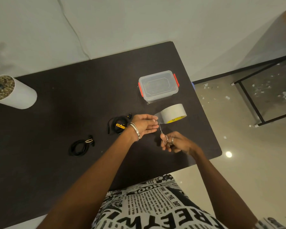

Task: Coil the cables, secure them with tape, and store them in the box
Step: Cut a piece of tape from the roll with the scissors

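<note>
A grey tape roll [173, 113] with a yellow core lies on the dark table [73, 96]. My left hand [144, 123] pinches the pulled-out tape end just left of the roll. My right hand [175, 142] holds small metal scissors [162, 133], blades pointing up at the stretched tape strip. A black coiled cable with a yellow strap [118, 125] lies just left of my left wrist. A second black coiled cable [80, 147] lies further left and nearer me. The clear plastic box [158, 85] with red clips stands shut behind the tape.
A white cylindrical pot [13, 93] filled with pebbles stands at the table's left side. The table's right edge is close to the tape roll. A black metal frame [254, 103] stands on the tiled floor to the right.
</note>
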